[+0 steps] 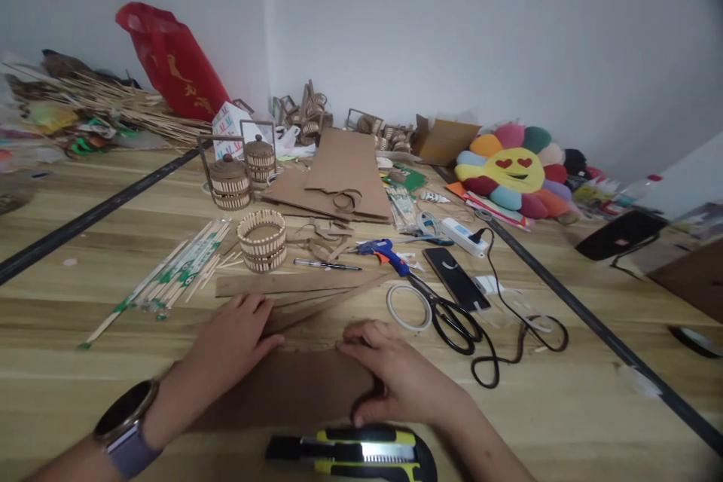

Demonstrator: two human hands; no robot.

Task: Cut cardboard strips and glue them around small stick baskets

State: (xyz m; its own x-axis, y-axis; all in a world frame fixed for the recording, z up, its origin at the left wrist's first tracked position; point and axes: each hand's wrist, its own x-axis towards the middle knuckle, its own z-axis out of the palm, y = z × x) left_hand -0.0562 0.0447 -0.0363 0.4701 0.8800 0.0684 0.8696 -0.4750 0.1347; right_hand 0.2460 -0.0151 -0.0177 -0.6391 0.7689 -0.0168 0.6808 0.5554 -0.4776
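Observation:
A brown cardboard sheet lies on the wooden table in front of me. My left hand rests over its far left edge, fingers stretched out flat and touching the cardboard strips behind it. At the sheet's right end is my right hand, fingers on the far edge and thumb on the near side, gripping it. Closest to me is a yellow-and-black utility knife, just below the right thumb. Beyond the strips stand a small round basket of light sticks and a pen.
Right of the strips are a blue glue gun, tape roll, black scissors, phone and power strip with a looping cable. Bundled sticks lie left. Finished lidded baskets and cardboard stand behind.

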